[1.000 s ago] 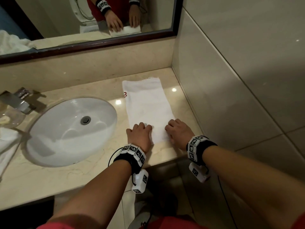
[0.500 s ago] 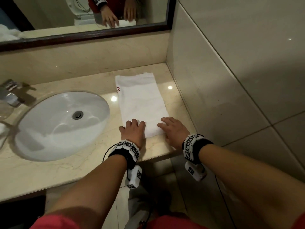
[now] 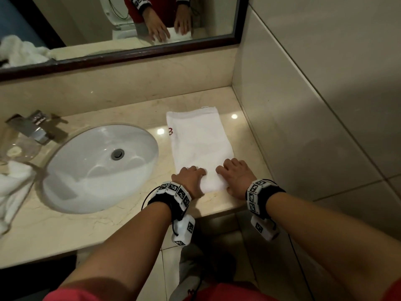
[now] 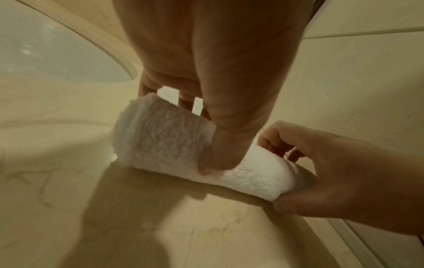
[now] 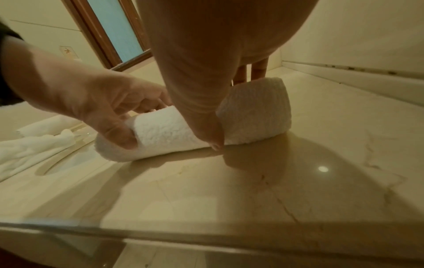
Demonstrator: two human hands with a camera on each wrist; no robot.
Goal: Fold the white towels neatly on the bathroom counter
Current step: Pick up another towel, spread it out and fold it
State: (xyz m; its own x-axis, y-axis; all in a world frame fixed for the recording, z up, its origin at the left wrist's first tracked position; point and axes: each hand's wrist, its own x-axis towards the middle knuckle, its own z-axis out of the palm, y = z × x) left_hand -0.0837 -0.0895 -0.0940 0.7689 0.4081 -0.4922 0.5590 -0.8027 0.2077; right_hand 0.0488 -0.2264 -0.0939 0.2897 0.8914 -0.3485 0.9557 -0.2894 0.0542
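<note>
Head view: the white towel (image 3: 200, 148) lies on the marble counter (image 3: 65, 227) right of the sink (image 3: 97, 170), and its near end is now curled into a roll. Left hand (image 3: 191, 181) and right hand (image 3: 237, 177), which pressed it flat a second ago, both grip that roll, thumbs tucked under.

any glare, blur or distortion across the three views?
Head view: ceiling-light glints on the marble counter, straight wall edges bowed. Left wrist view: left hand looms large and soft, casting a shadow in front of the rolled towel. Right wrist view: one glare spot on the counter, right hand oversized, towel texture sharp.
</note>
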